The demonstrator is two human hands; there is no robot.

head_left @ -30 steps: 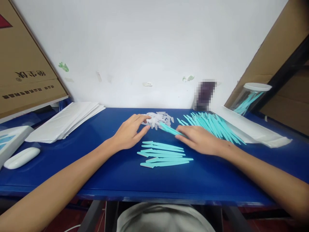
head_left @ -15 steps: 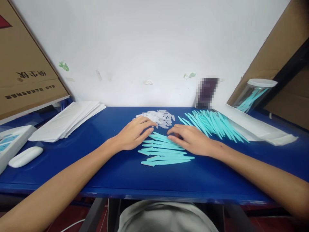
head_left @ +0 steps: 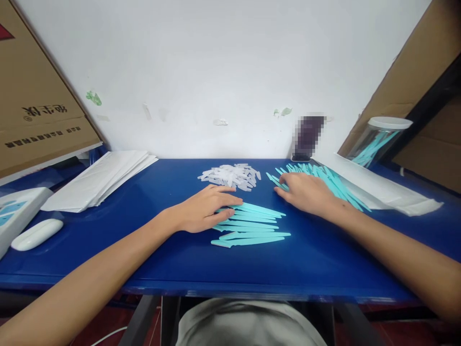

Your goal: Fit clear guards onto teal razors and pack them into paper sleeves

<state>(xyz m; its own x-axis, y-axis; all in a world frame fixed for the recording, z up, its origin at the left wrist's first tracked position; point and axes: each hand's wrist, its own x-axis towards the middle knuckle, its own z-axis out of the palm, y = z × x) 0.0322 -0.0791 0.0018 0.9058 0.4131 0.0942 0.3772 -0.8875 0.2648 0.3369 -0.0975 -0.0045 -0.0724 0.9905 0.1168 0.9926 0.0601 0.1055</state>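
Several turquoise eyebrow razors (head_left: 257, 238) lie side by side in a loose row on the blue table. Over the left ends of the upper ones rests my left hand (head_left: 203, 209), fingers stretched out and thumb apart from them; it covers part of those razors. My right hand (head_left: 306, 192) is at the near left side of a larger heap of the same razors (head_left: 340, 185). Its fingers are slightly bent, with a gap between thumb and forefinger, close to the heap's leftmost razors. Small translucent white plastic pieces, like blade covers (head_left: 232, 175), form a pile beyond my left hand.
White envelopes (head_left: 97, 180) are stacked at the left, near a white computer mouse (head_left: 38, 234) and a white box (head_left: 16, 209). At the right are a clear lidded jar (head_left: 378, 139) holding razors and a white plastic sleeve (head_left: 392, 187). Cardboard boxes (head_left: 43, 81) flank the table.
My right hand has moved right, from the row of razors to the heap. My left hand has shifted slightly nearer and right, onto the upper razors, uncovering the white pile.
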